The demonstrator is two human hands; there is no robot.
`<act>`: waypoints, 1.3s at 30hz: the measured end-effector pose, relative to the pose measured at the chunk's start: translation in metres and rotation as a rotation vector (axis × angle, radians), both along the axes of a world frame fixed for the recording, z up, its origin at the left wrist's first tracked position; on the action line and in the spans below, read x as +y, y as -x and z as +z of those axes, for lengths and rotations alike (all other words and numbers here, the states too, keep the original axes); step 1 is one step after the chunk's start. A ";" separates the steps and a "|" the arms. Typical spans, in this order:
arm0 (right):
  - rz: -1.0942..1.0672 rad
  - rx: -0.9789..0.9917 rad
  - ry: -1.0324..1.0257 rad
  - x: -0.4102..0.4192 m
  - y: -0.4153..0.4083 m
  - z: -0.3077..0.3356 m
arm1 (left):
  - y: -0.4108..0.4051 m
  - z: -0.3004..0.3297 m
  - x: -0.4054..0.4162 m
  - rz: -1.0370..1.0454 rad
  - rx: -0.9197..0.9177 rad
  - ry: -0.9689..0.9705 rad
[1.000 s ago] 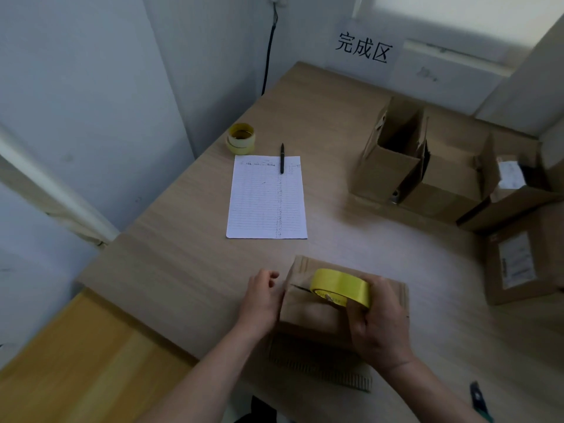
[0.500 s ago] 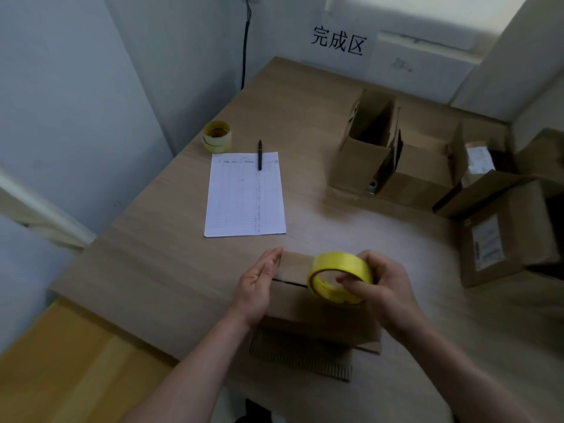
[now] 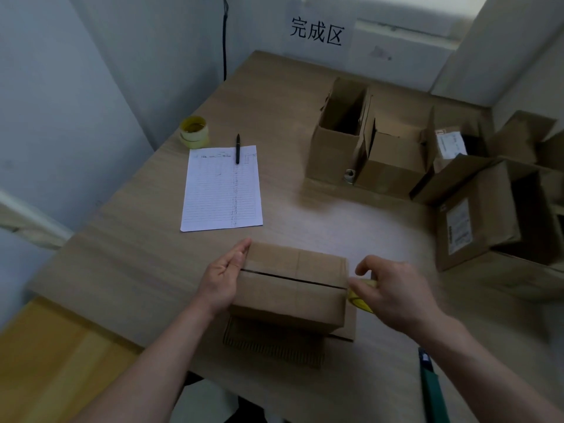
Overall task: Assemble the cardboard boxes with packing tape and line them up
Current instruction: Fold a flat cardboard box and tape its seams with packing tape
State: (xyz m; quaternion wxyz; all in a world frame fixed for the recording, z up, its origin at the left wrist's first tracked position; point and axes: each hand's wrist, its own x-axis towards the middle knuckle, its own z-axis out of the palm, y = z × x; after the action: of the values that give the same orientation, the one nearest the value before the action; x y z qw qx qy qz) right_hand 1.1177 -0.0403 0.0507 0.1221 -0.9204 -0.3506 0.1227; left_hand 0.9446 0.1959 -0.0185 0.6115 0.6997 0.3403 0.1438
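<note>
Cardboard box [image 3: 290, 288] near the front edge of the wooden bench [image 3: 137, 264], flaps folded shut, a dark seam running across the top, nothing of the inside on show. Left hand [image 3: 222, 276] flat against the box's left end, fingers [image 3: 241, 254] straight and pressing the cardboard. Right hand [image 3: 393, 291] at the box's right end, curled fingers pinching a yellow tape roll [image 3: 360, 300], mostly hidden behind the hand and just beside the box corner. Corrugated cardboard sheet [image 3: 271, 346] beneath the box, sticking out toward the front edge. Further back on the right, three open boxes in a row: a tall one [image 3: 335, 148] with a dark interior, contents not discernible; a middle one [image 3: 393, 160] touching it, inside not visible; a third [image 3: 451, 148] with a white label on a flap. Small metallic object [image 3: 349, 175], too blurred to name, at the foot of the first two. One larger box [image 3: 488, 218] with a white shipping label at the far right, its open side dark. More cardboard at the right edge, count uncertain. On the left, one lined sheet of paper [image 3: 221, 190] with one black pen [image 3: 237, 148] across its top edge, and two stacked yellow tape rolls [image 3: 194, 135] near the bench's corner. One green-handled tool [image 3: 432, 389] at bottom right. Sign with Chinese characters [image 3: 317, 33] on the back wall.
</note>
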 end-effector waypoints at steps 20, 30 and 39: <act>0.057 0.199 0.055 -0.009 -0.003 -0.038 | -0.006 -0.002 -0.003 0.139 0.026 -0.184; -0.143 0.497 -0.082 -0.009 0.000 -0.044 | -0.030 0.028 -0.064 -0.513 0.588 -0.966; -0.242 0.287 -0.036 -0.016 0.040 -0.031 | -0.090 -0.003 -0.018 -0.868 -0.232 -1.386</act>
State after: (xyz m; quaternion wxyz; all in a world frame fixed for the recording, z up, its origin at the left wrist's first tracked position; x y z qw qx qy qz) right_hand 1.0774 -0.0561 0.0193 0.2009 -0.9266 -0.2183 0.2310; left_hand 1.0342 0.1780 -0.0214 0.0734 0.9681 -0.1917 0.1434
